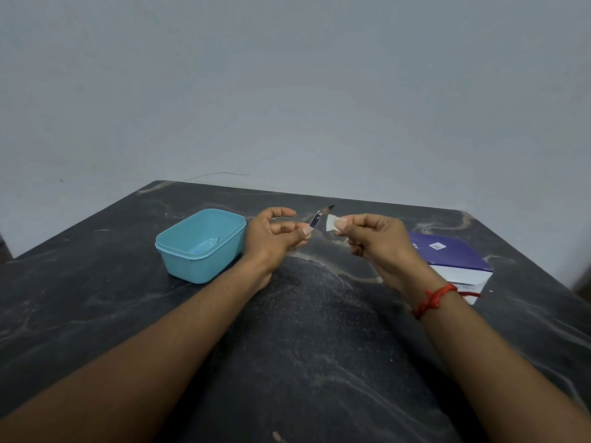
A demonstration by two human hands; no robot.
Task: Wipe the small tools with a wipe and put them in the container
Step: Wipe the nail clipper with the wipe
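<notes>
Both hands were raised over the middle of a dark marbled table (303, 362), well above its surface. The left hand (275, 238) pinched the near end of a small tool (316, 219) between thumb and fingertip, a thin metal strip that slanted up and away to the right, its pointed tip toward the far edge. The forefinger of that hand curled above the pinch and did not touch the metal.

The right hand (377, 241) pinched a small white wipe (332, 223) between thumb and forefinger, its other fingers curled in toward the palm. The wipe sat just right of the tool's shaft; whether the two touched could not be told. A red thread (435, 298) was tied round the right wrist.

Left of the left hand stood the container (198, 266) – pale blue, rectangular, open at the top. Something small lay on its floor, too blurred to name. On the right side of the table, partly behind the right forearm, lay a purple and white box (447, 254) – flat, with a small printed square on its lid. A plain grey wall (287, 91) stood beyond the far edge
</notes>
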